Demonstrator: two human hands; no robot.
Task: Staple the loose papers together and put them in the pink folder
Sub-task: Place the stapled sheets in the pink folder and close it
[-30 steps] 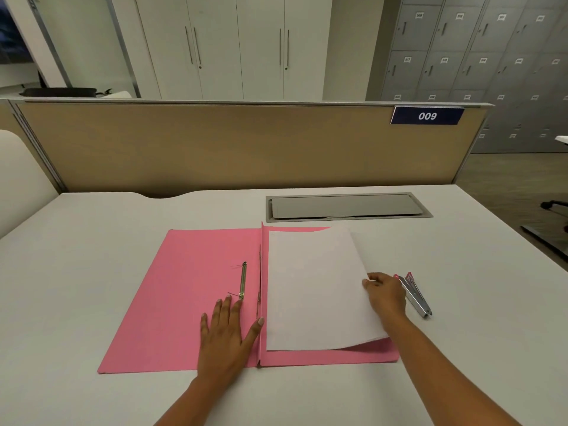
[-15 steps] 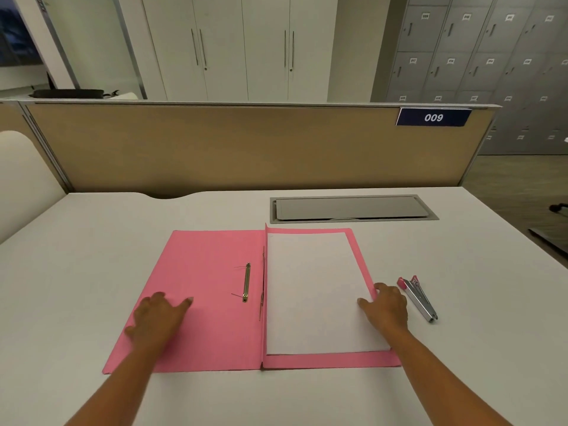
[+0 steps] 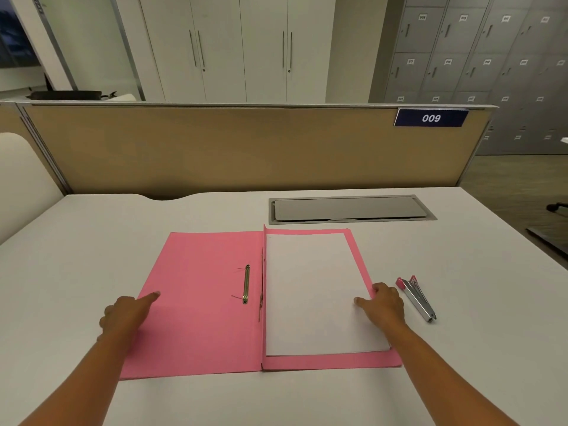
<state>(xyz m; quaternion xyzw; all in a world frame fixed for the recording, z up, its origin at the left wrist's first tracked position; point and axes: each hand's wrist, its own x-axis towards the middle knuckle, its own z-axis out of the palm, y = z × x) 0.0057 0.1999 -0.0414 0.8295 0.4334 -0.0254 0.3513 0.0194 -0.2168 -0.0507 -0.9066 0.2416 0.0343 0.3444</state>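
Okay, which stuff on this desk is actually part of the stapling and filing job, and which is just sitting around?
Part of the job:
pink folder
papers
stapler

Just there:
desk cable hatch
number plate 009
cupboards
lockers

Head-worn camera looks forward and down, close over the white desk (image 3: 461,364).

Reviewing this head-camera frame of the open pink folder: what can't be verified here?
- Staple in the white paper stack: too small to see in the head view.
- Open pink card folder: its right flap is mostly covered by the papers.
- Right hand: its fingertips hide the paper's right edge.
- Left hand: covers the folder's left edge, so any grip is unclear.
- Silver and pink stapler: whether loaded, undeterminable.
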